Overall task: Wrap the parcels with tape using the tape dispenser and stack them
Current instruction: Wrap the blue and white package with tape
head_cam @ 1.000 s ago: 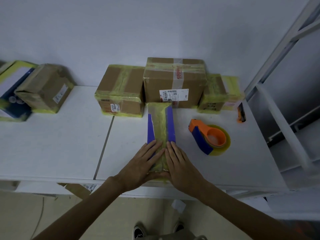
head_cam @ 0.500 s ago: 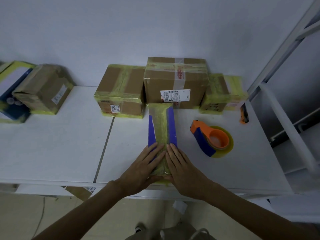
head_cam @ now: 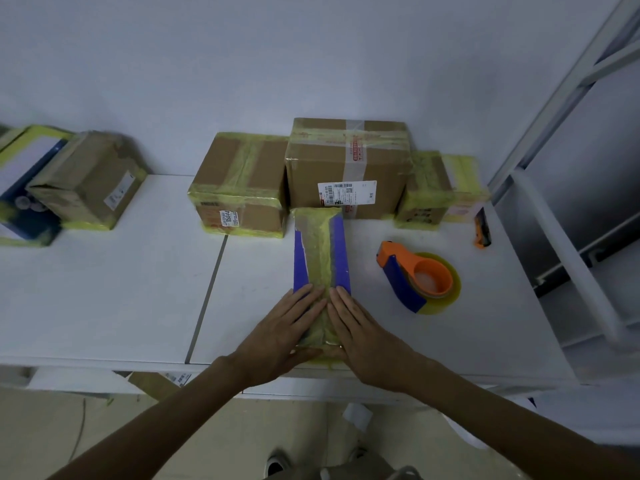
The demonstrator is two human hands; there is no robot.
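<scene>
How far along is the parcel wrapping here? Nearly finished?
Done, it seems: three brown cardboard parcels at the back already carry yellowish tape. In hand: the left hand and right hand press flat on the tape strip along the long blue box; the orange and blue tape dispenser lies beside it. Left: stacking, since the taped parcels stand side by side.
</scene>
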